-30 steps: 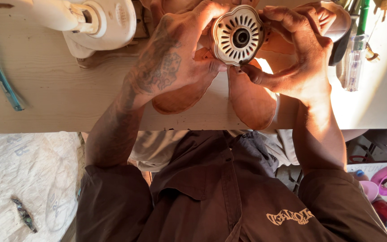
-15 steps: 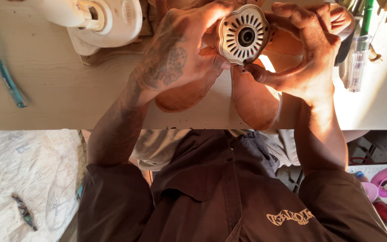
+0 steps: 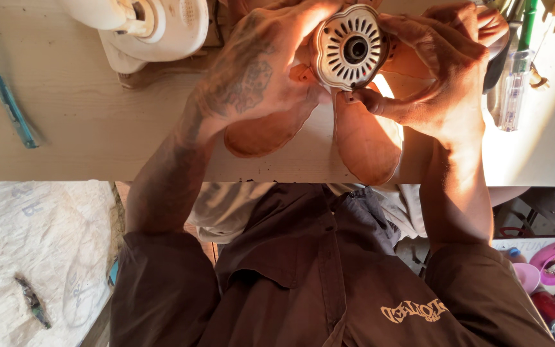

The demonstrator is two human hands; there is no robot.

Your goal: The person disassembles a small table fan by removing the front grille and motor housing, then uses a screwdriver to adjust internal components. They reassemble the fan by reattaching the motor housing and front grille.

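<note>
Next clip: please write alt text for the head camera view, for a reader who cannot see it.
Two bare hands, left hand and right hand, hold a round white slotted fan motor cover with orange blades over a pale wooden table. A white fan housing and a blue-handled tool lie to the left, screwdrivers to the right.

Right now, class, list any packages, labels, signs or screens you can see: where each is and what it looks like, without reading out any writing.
Embroidered emblem: on the brown shirt, low in the view; curved, cream-yellow stitching.
Red can: bottom right corner, on its side; cylindrical, pale rim.
White sacking: lower left, below the table edge; faint bluish print, rumpled.
No signs or screens show.
</note>
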